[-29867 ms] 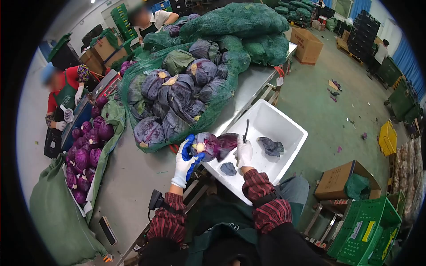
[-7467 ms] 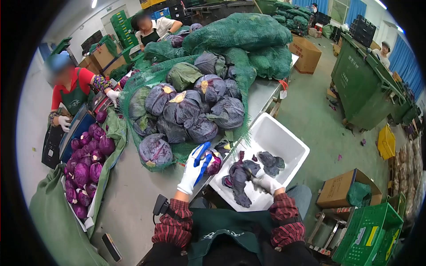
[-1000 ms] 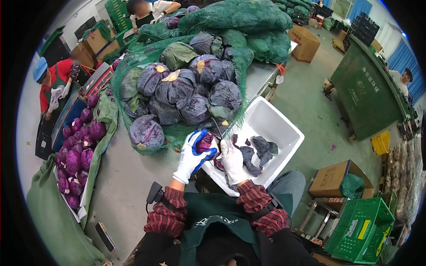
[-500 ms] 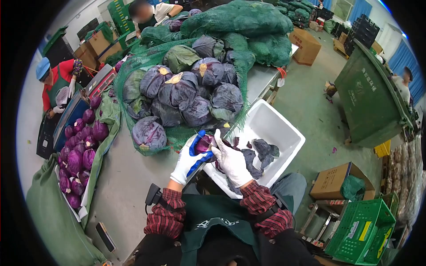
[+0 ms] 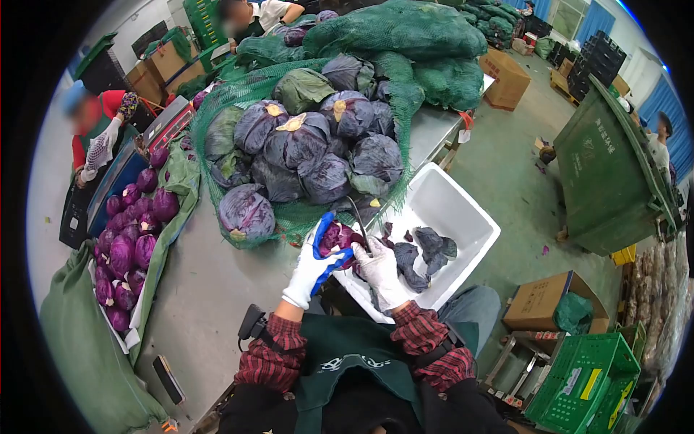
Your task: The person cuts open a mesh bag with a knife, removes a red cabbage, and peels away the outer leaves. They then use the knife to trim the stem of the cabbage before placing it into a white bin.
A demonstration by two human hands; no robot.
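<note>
My left hand [image 5: 309, 270], in a white glove with blue palm and fingers, is closed around a purple cabbage [image 5: 337, 239] above the table's edge. Cut, paler purple leaf layers show on the cabbage's upper side. Close beside it, my right hand [image 5: 382, 273], in a white glove, grips a knife [image 5: 357, 214] whose thin, curved blade points up and away from me. Its handle is hidden in the fingers. Below my right hand stands a white foam box [image 5: 473, 242] with dark outer leaves [image 5: 432, 246] in it.
A green mesh sack [image 5: 210, 170] of untrimmed cabbages [image 5: 296, 141] lies open ahead. Peeled cabbages [image 5: 123, 253] fill a cloth-lined container at left. A phone-like dark object [image 5: 168, 379] rests on the metal table [image 5: 195, 304]. Co-workers stand at left and far side; a green bin [image 5: 607, 173] is right.
My right hand has drawn back slightly from the cabbage, and the knife blade now stands up beside it. More of the cabbage's cut surface shows. The co-worker at left has shifted their gloved hands.
</note>
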